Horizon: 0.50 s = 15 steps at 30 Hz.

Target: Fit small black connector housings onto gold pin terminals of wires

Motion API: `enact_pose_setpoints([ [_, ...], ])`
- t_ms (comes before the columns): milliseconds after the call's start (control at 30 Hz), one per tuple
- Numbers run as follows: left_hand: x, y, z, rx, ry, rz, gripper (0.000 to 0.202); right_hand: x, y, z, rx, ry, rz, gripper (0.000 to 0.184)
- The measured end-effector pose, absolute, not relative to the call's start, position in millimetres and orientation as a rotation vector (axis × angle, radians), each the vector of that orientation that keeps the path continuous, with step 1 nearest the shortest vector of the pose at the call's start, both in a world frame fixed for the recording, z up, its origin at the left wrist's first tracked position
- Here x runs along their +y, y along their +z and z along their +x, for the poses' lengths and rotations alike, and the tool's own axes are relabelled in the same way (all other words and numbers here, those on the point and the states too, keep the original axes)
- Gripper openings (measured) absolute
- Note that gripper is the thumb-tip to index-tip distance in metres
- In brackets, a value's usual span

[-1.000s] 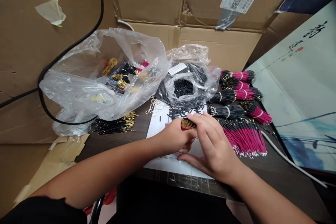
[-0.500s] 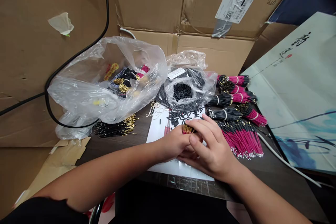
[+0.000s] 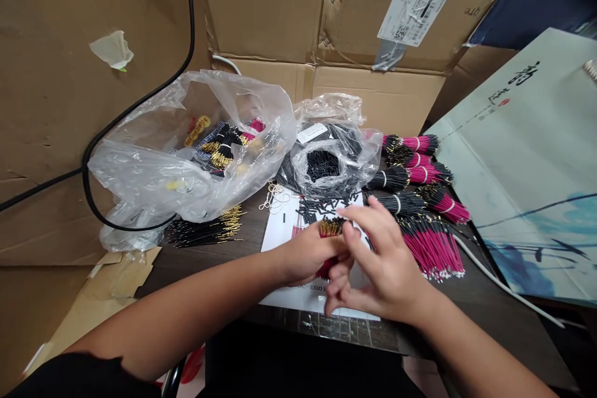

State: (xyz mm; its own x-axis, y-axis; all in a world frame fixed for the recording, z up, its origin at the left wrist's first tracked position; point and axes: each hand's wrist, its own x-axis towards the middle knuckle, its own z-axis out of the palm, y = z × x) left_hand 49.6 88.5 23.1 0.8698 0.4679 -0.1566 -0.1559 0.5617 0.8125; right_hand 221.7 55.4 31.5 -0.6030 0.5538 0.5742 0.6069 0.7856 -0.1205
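Note:
My left hand is shut on a bundle of thin wires, with gold pin tips at the top and magenta sleeving showing below the hand. My right hand is raised just to the right of the bundle, fingers spread, and shows nothing in its grip. Beneath both hands lies a white printed sheet. Short black tubes are scattered on the sheet behind the hands. A loose pile of magenta wires lies to the right of my right hand.
Banded magenta-and-black wire bundles lie at the back right. Clear plastic bags hold black tubes and gold-tipped wires. Cardboard box flaps rise behind the dark table. A black cable crosses the cardboard.
My right hand has lifted off the bundle and moved right, its fingers spreading apart. The left hand still grips the bundle, and the whole view has shifted slightly.

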Motion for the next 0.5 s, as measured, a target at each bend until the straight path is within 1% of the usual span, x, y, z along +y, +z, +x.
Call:
enact_pose_setpoints([
  [33, 90, 25, 47, 0.414, 0.395, 0.954, 0.047, 60, 37, 227, -2.354, -0.117, -0.925, 0.096],
  [67, 91, 28, 45, 0.468, 0.401, 1.047, 0.047, 67, 42, 234, -2.347, -0.113, -1.016, 0.089],
  [100, 91, 29, 44, 0.535, 0.417, 1.175, 0.045, 75, 47, 240, -2.338, -0.117, -1.089, 0.074],
  [133, 91, 30, 43, 0.587, 0.43, 1.34, 0.044, 83, 51, 246, -2.36, -0.133, -1.169, 0.053],
  [167, 91, 30, 42, 0.617, 0.447, 1.516, 0.042, 92, 53, 251, -2.404, -0.165, -1.262, 0.037],
  [200, 90, 30, 42, 0.617, 0.462, 1.689, 0.041, 101, 54, 253, -2.475, -0.201, -1.307, 0.027],
  [233, 88, 28, 42, 0.587, 0.468, 1.843, 0.04, 109, 54, 252, -2.576, -0.195, -1.311, 0.023],
  [367, 83, 20, 45, 0.443, 0.473, 2.153, 0.033, 130, 41, 227, -2.838, -0.059, -1.108, 0.023],
  [467, 83, 17, 45, 0.444, 0.487, 2.206, 0.031, 137, 30, 201, -2.895, -0.081, -0.878, 0.033],
  [500, 83, 17, 45, 0.447, 0.488, 2.211, 0.032, 140, 28, 194, -2.939, -0.109, -0.794, 0.033],
])
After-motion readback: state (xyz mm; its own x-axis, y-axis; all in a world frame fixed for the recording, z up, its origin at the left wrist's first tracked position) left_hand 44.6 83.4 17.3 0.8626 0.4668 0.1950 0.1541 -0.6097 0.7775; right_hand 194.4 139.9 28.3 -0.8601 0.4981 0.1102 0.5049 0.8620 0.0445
